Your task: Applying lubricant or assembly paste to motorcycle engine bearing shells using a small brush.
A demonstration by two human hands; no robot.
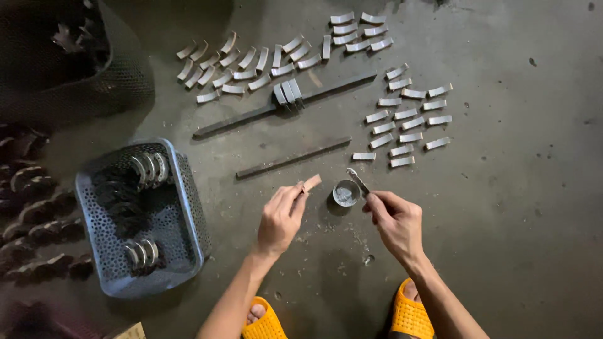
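While squatting on concrete floor (502, 220), person works w/ both hands:
Left hand (281, 218): fingers pinched shut on small curved metal piece (311, 182), held just above floor, left of cup.
Right hand (396, 220): closed on thin brush (358, 181), tip over cup.
Cup (345, 193): small, round, grey paste inside; on floor btwn hands.
Metal pieces (402, 119): many, laid in rows beyond hands.
Bars (292, 158): two long dark strips; far one carries 3 pieces.
Basket (188, 207): grey, perforated, left side; ring-shaped parts inside.
Sandals (411, 317): orange, bottom edge.
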